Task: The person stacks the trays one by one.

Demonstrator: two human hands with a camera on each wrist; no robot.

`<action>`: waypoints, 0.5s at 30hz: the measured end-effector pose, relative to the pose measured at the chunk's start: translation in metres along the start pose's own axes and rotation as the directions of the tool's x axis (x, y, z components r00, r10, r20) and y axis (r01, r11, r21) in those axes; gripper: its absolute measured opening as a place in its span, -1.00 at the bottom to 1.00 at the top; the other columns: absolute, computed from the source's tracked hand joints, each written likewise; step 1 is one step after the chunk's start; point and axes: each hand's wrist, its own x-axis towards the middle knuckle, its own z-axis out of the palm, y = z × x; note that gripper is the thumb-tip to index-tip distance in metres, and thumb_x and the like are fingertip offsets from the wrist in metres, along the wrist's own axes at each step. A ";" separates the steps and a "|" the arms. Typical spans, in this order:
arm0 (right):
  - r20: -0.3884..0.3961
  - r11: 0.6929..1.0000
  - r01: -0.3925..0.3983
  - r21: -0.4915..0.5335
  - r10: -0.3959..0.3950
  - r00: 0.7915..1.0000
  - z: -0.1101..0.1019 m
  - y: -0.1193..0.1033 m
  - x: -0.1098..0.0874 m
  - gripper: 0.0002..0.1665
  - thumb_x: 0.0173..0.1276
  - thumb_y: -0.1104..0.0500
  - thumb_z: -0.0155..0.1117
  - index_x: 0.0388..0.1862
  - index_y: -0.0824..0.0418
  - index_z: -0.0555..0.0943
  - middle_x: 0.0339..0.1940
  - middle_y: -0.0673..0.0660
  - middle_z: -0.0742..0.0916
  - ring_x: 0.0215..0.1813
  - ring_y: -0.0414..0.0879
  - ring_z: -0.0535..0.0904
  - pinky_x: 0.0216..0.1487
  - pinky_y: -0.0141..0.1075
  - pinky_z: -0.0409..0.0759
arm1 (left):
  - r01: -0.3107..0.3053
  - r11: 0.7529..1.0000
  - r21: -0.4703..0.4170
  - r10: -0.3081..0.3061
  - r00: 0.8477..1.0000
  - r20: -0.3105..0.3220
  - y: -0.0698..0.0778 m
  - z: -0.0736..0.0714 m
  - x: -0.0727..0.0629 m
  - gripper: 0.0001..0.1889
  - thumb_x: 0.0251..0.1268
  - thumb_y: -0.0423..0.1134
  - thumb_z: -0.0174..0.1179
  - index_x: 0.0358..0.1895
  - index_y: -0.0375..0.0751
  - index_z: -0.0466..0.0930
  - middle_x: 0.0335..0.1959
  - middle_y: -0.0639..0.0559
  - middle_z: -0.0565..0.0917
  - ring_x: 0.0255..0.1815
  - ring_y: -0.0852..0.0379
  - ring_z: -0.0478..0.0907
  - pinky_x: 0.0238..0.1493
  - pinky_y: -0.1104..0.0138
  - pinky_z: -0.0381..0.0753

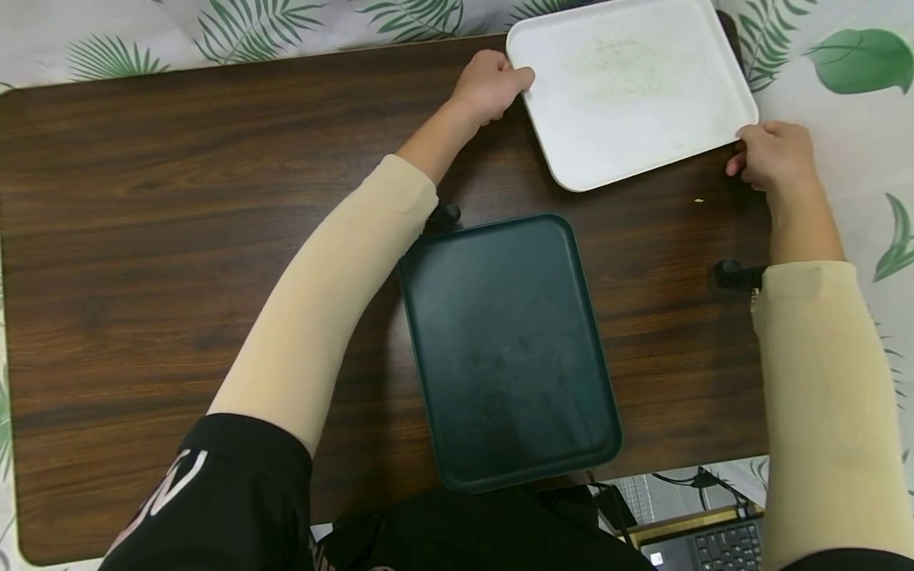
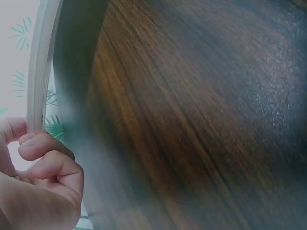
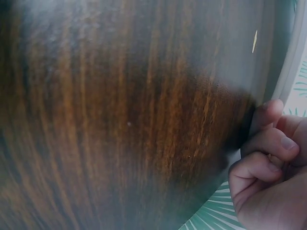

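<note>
A white rectangular tray (image 1: 643,103) with rounded corners is at the table's far right, faint greenish marks on its surface. My left hand (image 1: 493,86) pinches its left rim between thumb and curled fingers; the left wrist view shows that hand (image 2: 45,172) on the pale rim (image 2: 41,72). At the near right corner my right hand (image 1: 774,155) grips the tray's edge, fingers curled beneath, as the right wrist view also shows that hand (image 3: 268,163). A dark green tray (image 1: 510,349) lies nearer to me, at the table's front edge, touched by neither hand.
The brown wood-grain table (image 1: 178,238) stretches far to the left. A small yellowish scrap (image 1: 699,201) lies on it below the white tray. Leaf-patterned cloth (image 1: 857,143) borders the table. Below the front edge are a laptop (image 1: 714,547) and cables.
</note>
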 end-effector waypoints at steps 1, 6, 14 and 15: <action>0.003 1.000 0.002 0.000 -0.002 1.000 0.000 0.000 0.000 -0.69 0.47 0.11 -0.08 -0.49 0.11 0.46 -0.85 -0.02 0.59 -0.84 -0.18 0.43 -0.76 -0.34 0.27 | -0.004 1.000 0.007 0.004 1.000 0.002 0.001 -0.001 -0.001 -0.62 0.41 -0.13 0.02 -0.61 -0.11 0.23 -0.79 0.12 0.25 -0.79 0.22 0.05 -0.66 0.40 0.11; 0.005 1.000 0.006 0.023 -0.006 1.000 0.000 0.001 -0.002 -0.63 0.47 0.12 -0.04 -0.58 0.08 0.52 -0.85 0.00 0.59 -0.84 -0.16 0.40 -0.77 -0.34 0.25 | -0.005 1.000 -0.006 0.005 1.000 0.008 0.003 -0.003 -0.009 -0.70 0.39 -0.13 0.07 -0.52 -0.10 0.30 -0.75 0.11 0.25 -0.77 0.20 0.06 -0.64 0.39 0.11; -0.014 0.997 0.041 0.059 -0.040 0.999 0.005 -0.001 -0.006 -0.56 0.42 0.14 -0.03 -0.69 0.08 0.54 -0.87 -0.01 0.56 -0.82 -0.19 0.40 -0.78 -0.36 0.22 | 0.024 0.998 -0.061 -0.022 0.999 0.036 0.005 -0.010 -0.028 -0.74 0.31 -0.15 0.13 -0.50 -0.10 0.33 -0.70 0.07 0.29 -0.74 0.15 0.07 -0.65 0.37 0.08; -0.013 0.997 0.048 0.063 -0.047 0.999 0.006 -0.001 -0.006 -0.56 0.42 0.15 -0.03 -0.69 0.07 0.54 -0.87 -0.01 0.56 -0.81 -0.20 0.40 -0.78 -0.36 0.22 | 0.028 0.997 -0.075 -0.025 0.999 0.039 0.004 -0.011 -0.030 -0.74 0.29 -0.16 0.14 -0.51 -0.11 0.32 -0.71 0.07 0.28 -0.73 0.15 0.07 -0.65 0.37 0.08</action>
